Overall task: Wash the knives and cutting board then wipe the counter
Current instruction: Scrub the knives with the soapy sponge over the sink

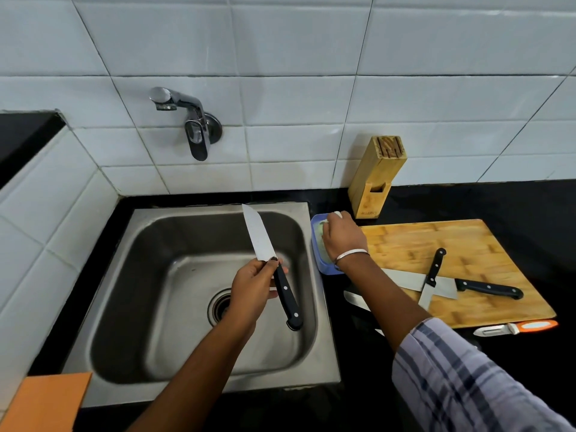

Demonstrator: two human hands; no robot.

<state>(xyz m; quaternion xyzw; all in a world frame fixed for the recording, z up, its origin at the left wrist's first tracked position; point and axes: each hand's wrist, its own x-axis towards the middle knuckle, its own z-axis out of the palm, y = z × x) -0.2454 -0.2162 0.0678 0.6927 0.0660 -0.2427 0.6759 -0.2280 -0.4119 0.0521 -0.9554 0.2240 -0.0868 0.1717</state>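
Back wall: glossy white rectangular tiles [296,42], thin dark grout lines, rows offset.
Left wall: the same white tiling [46,213], meeting the back wall in a corner behind the sink.
Ledge: black slab [21,135] capping the left wall.
Tap: chrome, wall-mounted [184,116], lever hanging down.
Sink: stainless steel basin [124,307], round drain [219,307] in its floor.
Counter: polished black stone [530,207] around the sink.
Light: soft and even, pale sheen on the tiles.
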